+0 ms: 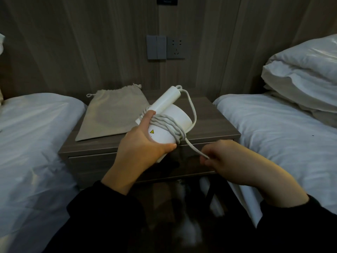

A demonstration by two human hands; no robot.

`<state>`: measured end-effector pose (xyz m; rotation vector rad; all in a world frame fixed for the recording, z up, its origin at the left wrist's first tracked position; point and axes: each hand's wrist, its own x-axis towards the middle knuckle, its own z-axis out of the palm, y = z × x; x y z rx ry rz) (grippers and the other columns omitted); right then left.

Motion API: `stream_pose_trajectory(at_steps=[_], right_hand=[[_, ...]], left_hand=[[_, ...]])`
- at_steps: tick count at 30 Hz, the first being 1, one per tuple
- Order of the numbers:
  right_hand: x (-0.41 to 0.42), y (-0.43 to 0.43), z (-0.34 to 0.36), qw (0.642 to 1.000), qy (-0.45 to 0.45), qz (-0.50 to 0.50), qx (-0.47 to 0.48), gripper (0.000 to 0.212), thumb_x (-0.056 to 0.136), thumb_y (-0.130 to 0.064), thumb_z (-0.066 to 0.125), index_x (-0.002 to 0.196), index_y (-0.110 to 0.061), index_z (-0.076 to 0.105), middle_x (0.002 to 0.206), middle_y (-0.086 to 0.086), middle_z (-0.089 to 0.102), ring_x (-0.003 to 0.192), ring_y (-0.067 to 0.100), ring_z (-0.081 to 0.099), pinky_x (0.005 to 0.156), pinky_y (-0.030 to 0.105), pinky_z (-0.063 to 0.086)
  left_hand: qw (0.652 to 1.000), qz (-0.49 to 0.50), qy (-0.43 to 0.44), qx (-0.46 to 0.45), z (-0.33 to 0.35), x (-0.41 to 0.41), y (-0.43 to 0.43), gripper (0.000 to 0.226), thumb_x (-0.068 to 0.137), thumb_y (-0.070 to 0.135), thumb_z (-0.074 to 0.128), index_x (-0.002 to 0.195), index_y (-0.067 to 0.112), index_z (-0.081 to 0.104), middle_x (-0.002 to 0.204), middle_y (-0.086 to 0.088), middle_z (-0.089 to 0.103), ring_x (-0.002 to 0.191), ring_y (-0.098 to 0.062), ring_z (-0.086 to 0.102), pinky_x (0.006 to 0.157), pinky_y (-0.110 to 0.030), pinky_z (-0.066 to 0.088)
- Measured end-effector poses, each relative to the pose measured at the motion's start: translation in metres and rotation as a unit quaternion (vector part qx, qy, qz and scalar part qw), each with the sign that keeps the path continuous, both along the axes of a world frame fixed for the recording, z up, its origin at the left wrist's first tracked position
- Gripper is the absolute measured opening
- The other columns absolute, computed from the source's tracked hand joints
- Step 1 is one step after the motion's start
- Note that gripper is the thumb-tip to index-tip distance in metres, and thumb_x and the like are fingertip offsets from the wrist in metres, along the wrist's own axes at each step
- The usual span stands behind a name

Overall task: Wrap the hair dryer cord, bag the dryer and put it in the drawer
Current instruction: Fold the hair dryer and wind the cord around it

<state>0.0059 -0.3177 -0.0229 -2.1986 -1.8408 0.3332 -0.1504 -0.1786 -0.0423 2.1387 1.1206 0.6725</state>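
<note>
- The two beds, the left one (34,136) and the right one (284,132), flanked me with rumpled white sheets, and soft pillows (302,75) were heaped at the far right.
- The worktop (215,114) between them was matte grey wood grain, with its drawer (113,167) shut just below the near edge.
- The bag (111,114) lay flat on the far left of the worktop, coarse beige cloth with a drawstring mouth.
- My left hand (140,143) held the hair dryer (169,119), smooth white plastic, above the near edge, its fingers (145,121) clamped round the barrel.
- I judged the wrap went best with that grip steady and each turn laid snug beside the last.
- The cord (171,125) was round and pale grey, several turns bunched on the barrel, one slack loop hanging right.
- My right hand (229,161) pinched the cord taut, its fingers (206,159) together on it.
</note>
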Motion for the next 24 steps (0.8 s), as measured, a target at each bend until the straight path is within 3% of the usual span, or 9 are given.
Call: stream_pose_trajectory(at_steps=[1, 3, 6, 8, 11, 16, 20, 24], right_hand=[[0.0, 0.0, -0.001, 0.997, -0.056, 0.011, 0.059, 0.012, 0.083, -0.013, 0.057, 0.076, -0.02, 0.063, 0.083, -0.001, 0.059, 0.083, 0.02, 0.056, 0.076, 0.036, 0.048], [0.001, 0.002, -0.004, 0.964, -0.204, 0.009, 0.173, 0.008, 0.071, -0.005, 0.065, 0.07, -0.012, 0.067, 0.085, 0.008, 0.059, 0.08, 0.031, 0.054, 0.065, 0.041, 0.048], [-0.001, 0.002, -0.006, 0.927, -0.281, -0.074, 0.238, 0.01, 0.064, -0.004, 0.07, 0.062, -0.011, 0.064, 0.072, 0.009, 0.057, 0.061, 0.033, 0.055, 0.046, 0.029, 0.037], [-0.002, 0.002, -0.01, 0.918, -0.282, -0.127, 0.249, 0.015, 0.067, -0.009, 0.073, 0.062, -0.012, 0.059, 0.062, 0.008, 0.058, 0.047, 0.034, 0.055, 0.042, 0.026, 0.03], [0.002, 0.004, -0.016, 0.908, -0.272, -0.163, 0.274, 0.022, 0.075, -0.018, 0.07, 0.065, -0.011, 0.052, 0.057, 0.01, 0.059, 0.046, 0.036, 0.056, 0.045, 0.027, 0.028], [0.001, 0.008, -0.015, 0.908, -0.226, -0.068, 0.346, 0.017, 0.068, 0.003, 0.065, 0.063, -0.007, 0.052, 0.063, 0.012, 0.055, 0.049, 0.034, 0.054, 0.044, 0.031, 0.037], [-0.01, 0.012, -0.019, 0.9, -0.214, 0.006, 0.38, 0.004, 0.074, 0.001, 0.062, 0.073, -0.002, 0.061, 0.084, 0.014, 0.061, 0.059, 0.028, 0.055, 0.044, 0.032, 0.043], [-0.009, 0.011, -0.019, 0.883, -0.222, -0.009, 0.414, 0.006, 0.078, -0.006, 0.059, 0.076, -0.002, 0.063, 0.096, 0.016, 0.062, 0.069, 0.023, 0.054, 0.052, 0.024, 0.033]], left_hand=[[1.0, -0.001, -0.001, 0.006, 0.0, -0.002, 0.001, 0.098, 0.066, 0.046, 0.077, 0.14, 0.047, 0.013, 0.141, 0.0, 0.04, 0.122, -0.023, 0.044, 0.104, -0.041, 0.04], [1.0, -0.012, -0.005, 0.025, 0.001, -0.005, 0.002, 0.096, 0.067, 0.048, 0.075, 0.141, 0.045, 0.013, 0.139, -0.001, 0.042, 0.121, -0.023, 0.044, 0.102, -0.039, 0.039], [0.997, -0.016, 0.021, 0.068, 0.003, -0.008, 0.003, 0.097, 0.067, 0.051, 0.074, 0.142, 0.042, 0.013, 0.138, -0.002, 0.042, 0.121, -0.023, 0.044, 0.1, -0.039, 0.038], [0.993, -0.008, 0.064, 0.094, 0.003, -0.008, 0.005, 0.099, 0.066, 0.055, 0.072, 0.141, 0.043, 0.009, 0.137, -0.004, 0.041, 0.12, -0.024, 0.044, 0.099, -0.04, 0.039], [0.987, -0.002, 0.108, 0.118, 0.001, -0.007, 0.006, 0.1, 0.066, 0.06, 0.068, 0.141, 0.042, 0.005, 0.134, -0.007, 0.041, 0.119, -0.025, 0.045, 0.097, -0.04, 0.039], [0.976, 0.011, 0.126, 0.176, -0.007, -0.008, 0.002, 0.098, 0.066, 0.06, 0.068, 0.142, 0.04, 0.009, 0.12, -0.008, 0.048, 0.108, -0.025, 0.051, 0.093, -0.04, 0.044], [0.954, -0.02, 0.101, 0.281, -0.017, -0.007, -0.002, 0.098, 0.059, 0.056, 0.072, 0.143, 0.031, 0.028, 0.104, -0.012, 0.056, 0.091, -0.029, 0.058, 0.081, -0.04, 0.046], [0.958, -0.043, 0.105, 0.265, -0.014, -0.006, -0.005, 0.099, 0.061, 0.052, 0.075, 0.144, 0.034, 0.023, 0.112, -0.011, 0.054, 0.098, -0.027, 0.055, 0.088, -0.04, 0.045]])
